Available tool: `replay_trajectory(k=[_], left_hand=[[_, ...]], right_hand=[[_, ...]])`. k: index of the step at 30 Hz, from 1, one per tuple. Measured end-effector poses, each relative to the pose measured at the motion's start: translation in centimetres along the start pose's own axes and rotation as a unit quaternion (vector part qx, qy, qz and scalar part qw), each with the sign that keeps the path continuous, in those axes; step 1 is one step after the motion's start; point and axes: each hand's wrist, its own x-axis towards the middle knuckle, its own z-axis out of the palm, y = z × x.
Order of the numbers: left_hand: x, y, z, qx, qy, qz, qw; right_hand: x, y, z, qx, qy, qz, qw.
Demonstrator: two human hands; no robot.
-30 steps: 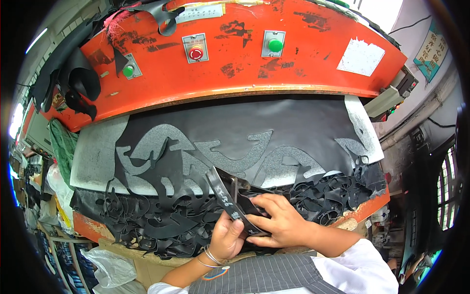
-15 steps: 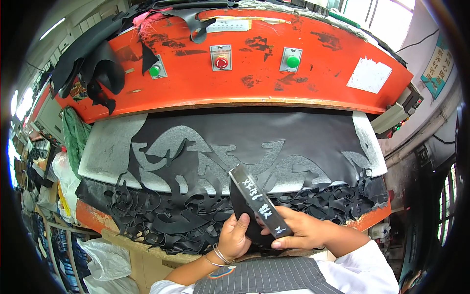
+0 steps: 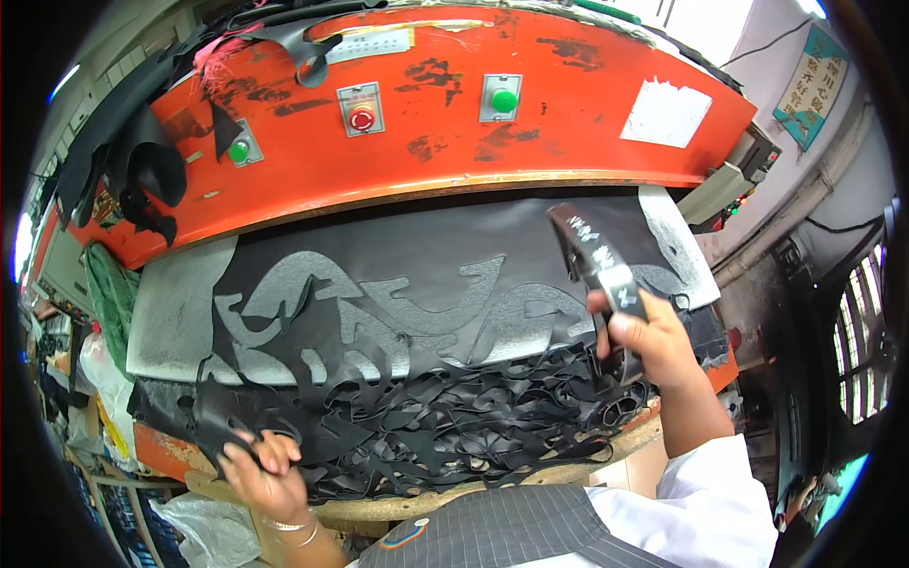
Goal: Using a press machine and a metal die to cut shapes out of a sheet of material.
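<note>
My right hand (image 3: 653, 341) grips a curved dark metal cutting die (image 3: 598, 265) with white handwritten marks. It is raised above the right part of the black leather sheet (image 3: 426, 222), tilted, its far end towards the machine. Cut-out shapes in the sheet show the grey-white cutting board (image 3: 180, 293) beneath. At the lower left, my left hand (image 3: 265, 473) is closed, its fingers curled beside dark leather at the edge of the scraps (image 3: 426, 417). Whatever lies in those fingers is hidden and slightly blurred.
An orange press beam (image 3: 426, 142) spans the back, with a red button (image 3: 362, 117) and two green buttons (image 3: 505, 101). Leather pieces (image 3: 123, 161) drape over its left end. A white plastic bag (image 3: 208, 525) is at the lower left, a control box (image 3: 729, 189) on the right.
My hands have moved apart. The right hand has carried the die rightward and forward over the leather; the left hand has let go of it and moved left. The view has shifted.
</note>
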Motion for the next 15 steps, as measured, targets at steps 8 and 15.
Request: replay_trajectory(k=[8, 15], left_hand=[[-0.3, -1.4, 4.1, 0.475, -0.517, -0.081, 0.707], [1.6, -8.3, 10.6, 0.407, -0.431, 0.104, 0.799]], right_hand=[[4.2, 1.9, 2.1, 0.391, 0.036, -0.101, 0.914], [9.7, 4.0, 3.7, 0.5, 0.124, -0.076, 0.853]])
